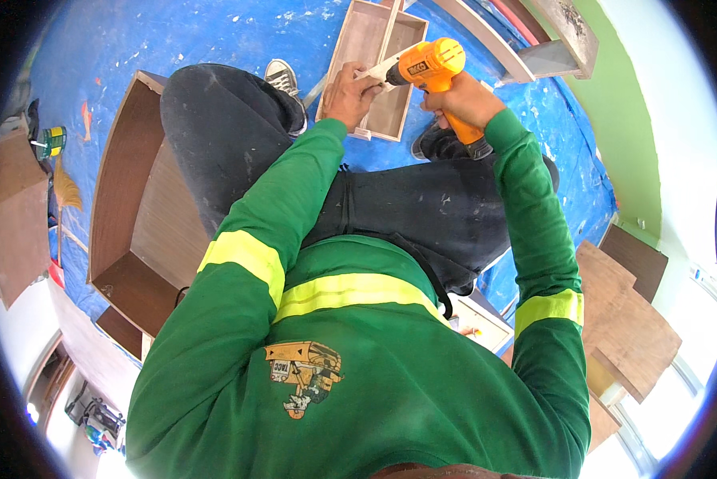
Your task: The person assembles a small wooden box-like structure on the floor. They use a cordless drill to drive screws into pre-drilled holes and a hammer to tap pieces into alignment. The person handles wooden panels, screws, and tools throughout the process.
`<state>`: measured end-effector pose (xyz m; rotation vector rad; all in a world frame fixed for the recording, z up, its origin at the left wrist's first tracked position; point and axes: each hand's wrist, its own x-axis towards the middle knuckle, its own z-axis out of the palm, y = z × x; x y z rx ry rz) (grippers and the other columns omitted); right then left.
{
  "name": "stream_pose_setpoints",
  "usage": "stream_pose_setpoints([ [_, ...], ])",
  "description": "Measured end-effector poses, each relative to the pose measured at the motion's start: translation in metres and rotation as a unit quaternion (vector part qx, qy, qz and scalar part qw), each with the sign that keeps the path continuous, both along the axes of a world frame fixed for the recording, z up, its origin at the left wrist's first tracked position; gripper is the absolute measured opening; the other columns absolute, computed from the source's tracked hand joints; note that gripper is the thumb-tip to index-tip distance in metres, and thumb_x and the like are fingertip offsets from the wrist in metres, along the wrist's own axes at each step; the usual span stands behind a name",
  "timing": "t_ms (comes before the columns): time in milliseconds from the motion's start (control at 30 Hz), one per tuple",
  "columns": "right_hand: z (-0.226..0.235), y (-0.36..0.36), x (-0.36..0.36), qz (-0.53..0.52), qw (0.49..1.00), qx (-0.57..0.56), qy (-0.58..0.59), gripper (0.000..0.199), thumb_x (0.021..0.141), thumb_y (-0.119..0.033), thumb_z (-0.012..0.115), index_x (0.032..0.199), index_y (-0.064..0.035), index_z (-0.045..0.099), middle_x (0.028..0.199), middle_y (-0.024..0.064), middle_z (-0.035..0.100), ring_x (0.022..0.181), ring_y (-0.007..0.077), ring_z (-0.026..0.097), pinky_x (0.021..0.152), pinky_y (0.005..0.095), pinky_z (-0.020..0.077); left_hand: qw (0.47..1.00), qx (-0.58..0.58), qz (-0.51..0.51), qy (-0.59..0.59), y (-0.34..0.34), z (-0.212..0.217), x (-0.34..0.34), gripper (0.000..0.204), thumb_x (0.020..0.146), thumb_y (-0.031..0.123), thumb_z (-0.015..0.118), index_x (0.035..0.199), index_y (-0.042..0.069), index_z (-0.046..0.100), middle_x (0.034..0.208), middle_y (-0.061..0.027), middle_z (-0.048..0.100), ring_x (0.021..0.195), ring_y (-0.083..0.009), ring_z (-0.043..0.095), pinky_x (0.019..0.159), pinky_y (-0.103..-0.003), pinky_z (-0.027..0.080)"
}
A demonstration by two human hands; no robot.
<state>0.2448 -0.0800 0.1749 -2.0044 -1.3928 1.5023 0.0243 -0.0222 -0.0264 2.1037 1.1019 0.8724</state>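
Note:
My right hand (466,100) is wrapped round the grip of a yellow-orange cordless drill (432,64). The drill's black chuck points left, toward my other hand. Any bit in it is too small to make out. With bent fingers, my left hand (349,96) holds a pale wooden strip (384,65) just ahead of the chuck. Strip and hand are over a shallow, divided wooden drawer box (388,116), which lies on a blue tarp (214,32) between my feet. My left fingers hide part of the strip and of the box's left side.
An open brown wooden cabinet (115,168) lies by my left leg. Wooden frame pieces (486,32) stand at the far right, against a green and white wall (630,104). Wooden panels (630,319) are stacked at my right. A broom (66,190) and a can (53,142) are at far left.

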Motion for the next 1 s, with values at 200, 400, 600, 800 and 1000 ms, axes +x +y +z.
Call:
stream_pose_setpoints([
  [200, 0.000, 0.004, 0.005, -0.002, 1.000, -0.006, 0.027, 0.043, 0.081, -0.020, 0.076, 0.116, 0.0051, 0.069, 0.087, 0.0089, 0.072, 0.064, 0.0190, 0.070, 0.059, 0.0340, 0.0569, 1.000, 0.028, 0.000, 0.010, 0.003, -0.002, 0.004, 0.018, 0.091, 0.024, 0.080, 0.106, 0.015, 0.082, 0.129, -0.0109, 0.060, 0.104, -0.0311, 0.067, 0.092, -0.046, 0.055],
  [400, 0.002, 0.007, -0.001, 0.003, 1.000, -0.015, 0.015, 0.043, 0.080, -0.021, 0.076, 0.113, 0.0051, 0.070, 0.087, 0.0091, 0.073, 0.064, 0.0188, 0.069, 0.059, 0.0336, 0.0565, 0.999, 0.029, 0.001, 0.028, 0.005, 0.000, 0.002, 0.018, 0.089, 0.019, 0.081, 0.106, 0.014, 0.082, 0.128, -0.0105, 0.060, 0.105, -0.0307, 0.067, 0.092, -0.046, 0.055],
  [600, -0.006, 0.003, 0.006, -0.003, 1.000, -0.014, 0.021, 0.042, 0.080, -0.021, 0.076, 0.113, 0.0053, 0.071, 0.086, 0.0100, 0.072, 0.062, 0.0187, 0.069, 0.059, 0.0333, 0.0558, 0.999, 0.024, 0.009, 0.021, 0.003, 0.001, 0.005, 0.019, 0.088, 0.019, 0.082, 0.106, 0.015, 0.082, 0.127, -0.0093, 0.061, 0.106, -0.0303, 0.067, 0.093, -0.045, 0.055],
  [800, -0.001, 0.004, 0.003, 0.002, 1.000, -0.014, 0.011, 0.042, 0.080, -0.021, 0.075, 0.112, 0.0051, 0.070, 0.082, 0.0086, 0.070, 0.060, 0.0183, 0.068, 0.057, 0.0342, 0.0561, 0.999, 0.025, 0.010, 0.030, 0.005, -0.002, 0.006, 0.021, 0.087, 0.019, 0.082, 0.108, 0.016, 0.082, 0.124, -0.0090, 0.062, 0.106, -0.0303, 0.067, 0.092, -0.045, 0.055],
  [1000, 0.006, 0.011, -0.005, 0.053, 0.998, -0.031, -0.032, 0.042, 0.082, -0.016, 0.075, 0.119, 0.0010, 0.065, 0.081, 0.0054, 0.064, 0.059, 0.0150, 0.063, 0.054, 0.0313, 0.0537, 0.999, 0.047, -0.002, 0.018, 0.006, -0.004, 0.006, 0.017, 0.088, 0.019, 0.081, 0.105, 0.015, 0.081, 0.124, -0.0086, 0.063, 0.106, -0.0314, 0.067, 0.092, -0.045, 0.055],
])
